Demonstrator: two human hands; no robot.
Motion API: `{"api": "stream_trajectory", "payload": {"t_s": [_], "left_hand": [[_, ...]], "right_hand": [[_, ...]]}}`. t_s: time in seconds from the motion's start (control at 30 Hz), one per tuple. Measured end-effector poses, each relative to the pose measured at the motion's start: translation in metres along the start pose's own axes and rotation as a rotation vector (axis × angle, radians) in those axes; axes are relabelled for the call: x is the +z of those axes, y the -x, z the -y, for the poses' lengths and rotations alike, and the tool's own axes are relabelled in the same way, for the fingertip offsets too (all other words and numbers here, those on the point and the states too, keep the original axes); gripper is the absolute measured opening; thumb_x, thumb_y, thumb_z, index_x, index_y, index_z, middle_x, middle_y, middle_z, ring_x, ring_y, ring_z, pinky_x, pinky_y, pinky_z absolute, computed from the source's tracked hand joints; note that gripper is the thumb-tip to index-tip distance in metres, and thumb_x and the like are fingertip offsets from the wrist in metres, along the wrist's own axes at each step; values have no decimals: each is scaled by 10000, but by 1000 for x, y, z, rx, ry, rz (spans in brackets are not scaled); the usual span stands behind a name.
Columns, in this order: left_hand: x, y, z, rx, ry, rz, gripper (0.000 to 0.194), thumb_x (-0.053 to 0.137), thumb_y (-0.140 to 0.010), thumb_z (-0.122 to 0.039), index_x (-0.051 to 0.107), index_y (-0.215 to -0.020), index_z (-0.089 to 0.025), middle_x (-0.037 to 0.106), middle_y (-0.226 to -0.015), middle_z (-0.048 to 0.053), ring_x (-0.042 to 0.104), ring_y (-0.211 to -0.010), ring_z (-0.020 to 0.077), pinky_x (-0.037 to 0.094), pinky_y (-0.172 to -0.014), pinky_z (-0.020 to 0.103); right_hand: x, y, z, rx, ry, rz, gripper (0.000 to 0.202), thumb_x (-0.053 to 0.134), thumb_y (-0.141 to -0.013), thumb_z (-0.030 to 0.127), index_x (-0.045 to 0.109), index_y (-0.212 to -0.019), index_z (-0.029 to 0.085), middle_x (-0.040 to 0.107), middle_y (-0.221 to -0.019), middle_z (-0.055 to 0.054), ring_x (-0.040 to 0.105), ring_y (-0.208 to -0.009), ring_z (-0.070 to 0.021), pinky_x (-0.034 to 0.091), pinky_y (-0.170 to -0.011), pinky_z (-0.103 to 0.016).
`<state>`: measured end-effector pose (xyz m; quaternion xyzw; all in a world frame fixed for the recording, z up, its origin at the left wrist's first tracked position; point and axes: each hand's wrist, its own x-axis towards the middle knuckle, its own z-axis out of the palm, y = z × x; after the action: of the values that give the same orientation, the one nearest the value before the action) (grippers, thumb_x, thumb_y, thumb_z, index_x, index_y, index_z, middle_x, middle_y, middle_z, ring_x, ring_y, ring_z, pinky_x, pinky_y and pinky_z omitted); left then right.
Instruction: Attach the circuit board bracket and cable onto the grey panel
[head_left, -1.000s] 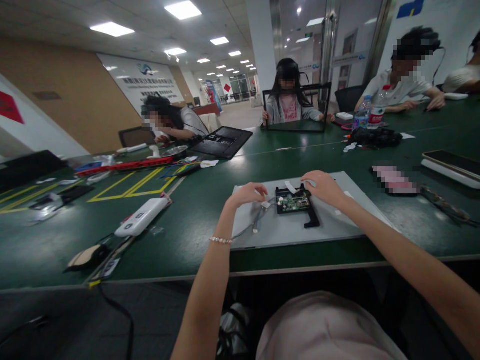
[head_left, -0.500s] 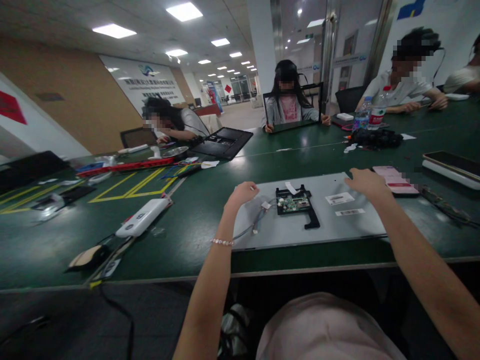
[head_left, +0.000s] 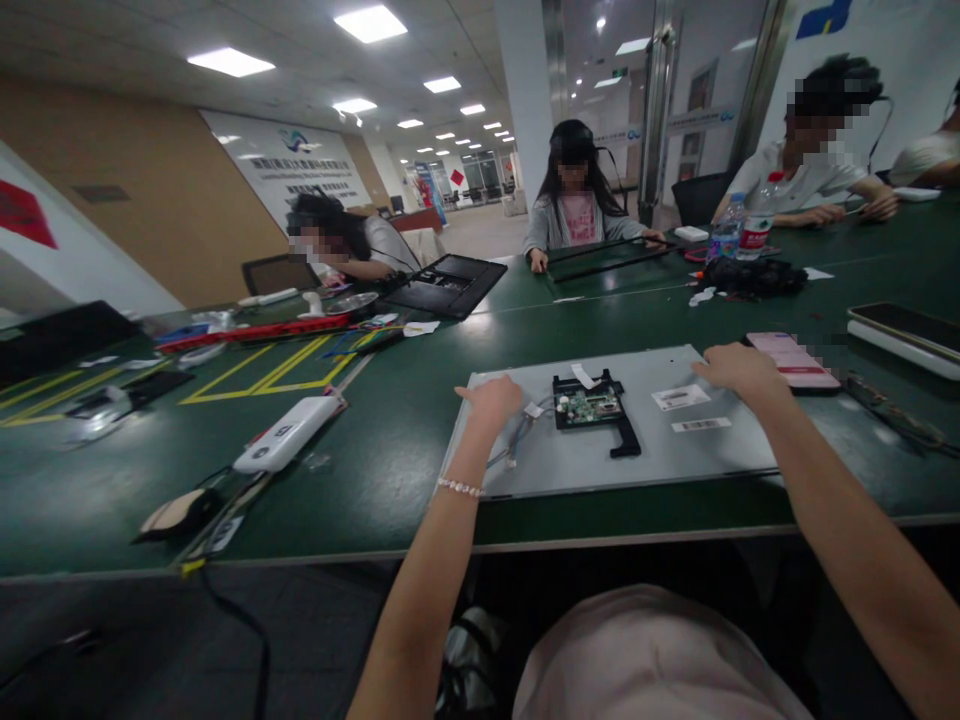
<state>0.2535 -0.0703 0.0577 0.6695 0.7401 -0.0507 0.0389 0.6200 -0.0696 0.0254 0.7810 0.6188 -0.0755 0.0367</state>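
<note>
A flat grey display panel (head_left: 517,478) lies back side up on the table before me. Black bracket parts with a green circuit board (head_left: 589,407) sit on its middle, and a cable (head_left: 516,440) with white connectors runs off to the left. My left hand (head_left: 491,402) is over the panel's left part, palm down, one finger sticking out leftward and nothing in its grasp. At the far right corner my right hand (head_left: 739,370) is closed over the panel's edge; some of its fingers are hidden.
A pink-screened phone (head_left: 793,360) and a circuit strip (head_left: 892,408) lie to the right. Leftward are a white power bank (head_left: 289,435) and a mouse (head_left: 176,515). Across the table a person handles a black frame (head_left: 615,260); bottles (head_left: 756,225) stand beyond.
My left hand has moved right and slightly toward me, from the panel's far left corner onto its surface. The right hand stays put. The person opposite has lowered the black frame toward the table.
</note>
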Motion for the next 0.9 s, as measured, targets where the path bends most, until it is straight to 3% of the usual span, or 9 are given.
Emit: {"api": "stream_trajectory", "payload": {"t_s": [0.07, 0.17, 0.23, 0.3, 0.43, 0.6, 0.9], "left_hand": [[4, 0, -1, -18, -7, -17, 471, 308, -953, -336, 560, -1291, -125, 606, -1267, 215, 473, -1249, 394, 173, -1025, 717], [9, 1, -5, 12, -15, -216, 466, 315, -966, -358, 542, -1306, -133, 581, -1292, 215, 366, -1336, 386, 171, -1048, 691], [12, 1, -12, 105, 8, -363, 424, 337, -969, -336, 544, -1296, -163, 559, -1326, 183, 351, -1350, 341, 167, -1075, 662], [13, 2, -24, 225, 56, -416, 381, 350, -972, -305, 559, -1274, -203, 564, -1328, 135, 408, -1309, 289, 187, -1093, 620], [14, 2, -53, 355, 85, -378, 315, 404, -955, -287, 656, -1129, -215, 633, -1225, 99, 535, -1170, 246, 256, -1090, 523], [21, -1, -81, 328, 13, -258, 322, 471, -921, -364, 701, -1013, -159, 695, -1057, 140, 605, -1059, 283, 305, -1048, 521], [29, 11, -80, 270, 44, -165, 308, 443, -933, -322, 682, -1000, -141, 710, -1035, 133, 625, -1032, 277, 227, -1076, 613]], "right_hand": [[-1, 2, 1, -2, 1, -12, 494, 381, -931, 458, 674, -1167, 138, 650, -1191, -205, 606, -1113, -348, 494, -838, -452], [-3, 7, 6, -3, -7, -26, 479, 392, -932, 439, 672, -1172, 133, 657, -1180, -205, 614, -1101, -349, 498, -826, -442], [-4, 10, 10, -11, -13, -24, 475, 395, -932, 433, 672, -1170, 129, 656, -1180, -204, 618, -1094, -351, 502, -813, -436], [-4, 12, 15, -26, -11, -28, 470, 395, -931, 426, 677, -1155, 124, 657, -1179, -200, 624, -1083, -352, 505, -807, -431], [-2, 16, 24, -57, 4, -61, 461, 392, -927, 409, 689, -1128, 119, 663, -1159, -201, 638, -1050, -347, 508, -802, -426], [-3, 19, 30, -76, 18, -55, 454, 395, -924, 408, 693, -1118, 125, 670, -1133, -204, 643, -1036, -340, 510, -786, -408], [5, 16, 27, -130, 45, 23, 487, 366, -927, 449, 672, -1148, 141, 651, -1168, -189, 624, -1066, -353, 501, -790, -432]]}}
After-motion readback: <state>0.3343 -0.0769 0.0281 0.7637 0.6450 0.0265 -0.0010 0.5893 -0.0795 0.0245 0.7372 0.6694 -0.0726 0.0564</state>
